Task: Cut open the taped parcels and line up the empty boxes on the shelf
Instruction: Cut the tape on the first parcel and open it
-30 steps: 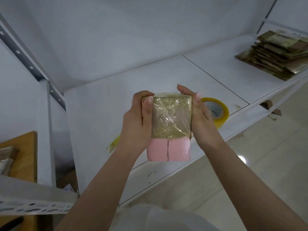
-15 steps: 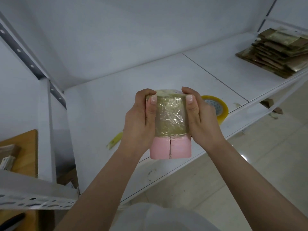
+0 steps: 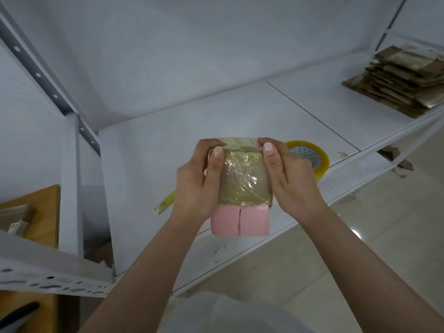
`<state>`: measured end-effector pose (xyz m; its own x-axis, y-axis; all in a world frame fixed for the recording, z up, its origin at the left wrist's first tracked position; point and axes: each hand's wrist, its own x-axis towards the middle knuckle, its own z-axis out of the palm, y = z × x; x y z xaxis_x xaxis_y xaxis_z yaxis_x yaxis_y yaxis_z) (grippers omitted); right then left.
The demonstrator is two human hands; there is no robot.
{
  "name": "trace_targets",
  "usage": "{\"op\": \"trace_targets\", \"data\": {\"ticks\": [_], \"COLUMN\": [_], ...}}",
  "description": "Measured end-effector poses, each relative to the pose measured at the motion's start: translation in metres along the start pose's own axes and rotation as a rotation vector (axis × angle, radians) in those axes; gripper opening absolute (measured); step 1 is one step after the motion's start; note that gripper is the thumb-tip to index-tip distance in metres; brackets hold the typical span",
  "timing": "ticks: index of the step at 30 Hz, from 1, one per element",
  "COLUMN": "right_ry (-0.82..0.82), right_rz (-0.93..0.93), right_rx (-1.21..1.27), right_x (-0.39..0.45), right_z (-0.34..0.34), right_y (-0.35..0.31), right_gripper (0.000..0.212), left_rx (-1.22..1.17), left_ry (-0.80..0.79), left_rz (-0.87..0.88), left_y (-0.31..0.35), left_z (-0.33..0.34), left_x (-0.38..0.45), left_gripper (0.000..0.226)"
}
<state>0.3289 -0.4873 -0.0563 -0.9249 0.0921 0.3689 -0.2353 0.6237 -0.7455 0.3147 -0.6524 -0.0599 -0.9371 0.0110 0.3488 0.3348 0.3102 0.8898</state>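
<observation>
Stretching across the view from lower left to upper right, the white shelf (image 3: 240,116) carries everything else. At its far right end lies a stack of flattened boxes (image 3: 398,85), brown with shiny tape on them. Nearer the front edge a tape roll (image 3: 312,156) rests on the shelf, partly hidden behind the right hand. A yellowish strip of tape (image 3: 165,202) lies on the shelf just left of the left hand.

Held in the air above the shelf's front edge is the parcel (image 3: 242,186), a pink box whose upper part is wrapped in crinkled clear tape; the bare pink lower end shows a slit down its middle. The left hand (image 3: 197,181) grips its left side and the right hand (image 3: 290,179) its right side, fingers curled round the top edge with both thumbs pressed on the taped face.
</observation>
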Motion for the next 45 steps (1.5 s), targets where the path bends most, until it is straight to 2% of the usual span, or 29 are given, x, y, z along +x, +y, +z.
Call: {"op": "trace_targets", "data": {"ticks": [3, 6, 10, 14, 16, 19, 21, 24, 25, 27, 29, 33, 35, 39, 41, 44, 45], "right_ry": [-0.077, -0.168, -0.434, -0.566, -0.54, -0.394, -0.347, -0.272, -0.243, -0.201, -0.17, -0.193, -0.236, -0.37, -0.433, -0.311, -0.242], "right_rz": [0.031, 0.014, -0.03, -0.053, -0.098, -0.14, -0.103, 0.064, 0.121, 0.221, 0.289, 0.329, 0.338, 0.291, 0.247, 0.155, 0.128], "right_rx": [0.095, 0.063, 0.034, 0.187, 0.167, 0.171, 0.223, 0.339, 0.354, 0.339, 0.302, 0.271, 0.266, 0.165, 0.062, -0.039, -0.064], "right_x": [0.003, 0.008, 0.014, 0.021, 0.022, 0.024, 0.025, 0.03, 0.032, 0.034, 0.035, 0.037, 0.038, 0.041, 0.044, 0.052, 0.056], "right_z": [-0.013, -0.026, -0.037, -0.038, -0.038, -0.038, -0.039, -0.042, -0.042, -0.04, -0.039, -0.044, -0.05, -0.057, -0.057, -0.057, -0.058], "right_y": [0.011, 0.024, 0.03, 0.029, 0.029, 0.038, 0.046, 0.055, 0.056, 0.056, 0.05, 0.044, 0.039, 0.026, 0.026, 0.04, 0.045], "right_gripper": [0.067, 0.046, 0.075, 0.099, 0.1, 0.093, 0.091, 0.082, 0.079, 0.077, 0.071, 0.071, 0.078, 0.097, 0.081, 0.025, 0.032], "left_rx": [0.015, 0.003, -0.232, -0.233, -0.211, -0.216, -0.308, -0.459, -0.459, -0.313, -0.07, 0.325, 0.39, 0.372, 0.396, 0.45, 0.446], "left_ry": [0.036, 0.065, -0.017, -0.138, -0.156, -0.175, -0.14, -0.049, -0.05, -0.136, -0.221, -0.178, -0.127, -0.046, -0.011, 0.048, 0.058], "left_rz": [-0.026, -0.097, -0.401, -0.575, -0.601, -0.641, -0.621, -0.553, -0.524, -0.441, -0.357, -0.27, -0.212, -0.171, -0.172, -0.212, -0.253], "left_y": [-0.001, 0.001, 0.016, 0.034, 0.039, 0.039, 0.036, 0.036, 0.036, 0.037, 0.042, 0.044, 0.043, 0.046, 0.046, 0.039, 0.036], "left_z": [-0.008, -0.017, -0.025, -0.026, -0.023, -0.018, -0.015, -0.006, -0.002, 0.007, 0.016, 0.031, 0.035, 0.043, 0.045, 0.035, 0.03], "left_x": [0.01, 0.024, 0.044, 0.053, 0.055, 0.057, 0.056, 0.047, 0.042, 0.033, 0.027, 0.03, 0.029, 0.024, 0.024, 0.029, 0.03], "left_gripper": [0.039, 0.036, 0.041, 0.048, 0.05, 0.058, 0.071, 0.082, 0.086, 0.094, 0.088, 0.073, 0.059, 0.035, 0.025, 0.035, 0.038]}}
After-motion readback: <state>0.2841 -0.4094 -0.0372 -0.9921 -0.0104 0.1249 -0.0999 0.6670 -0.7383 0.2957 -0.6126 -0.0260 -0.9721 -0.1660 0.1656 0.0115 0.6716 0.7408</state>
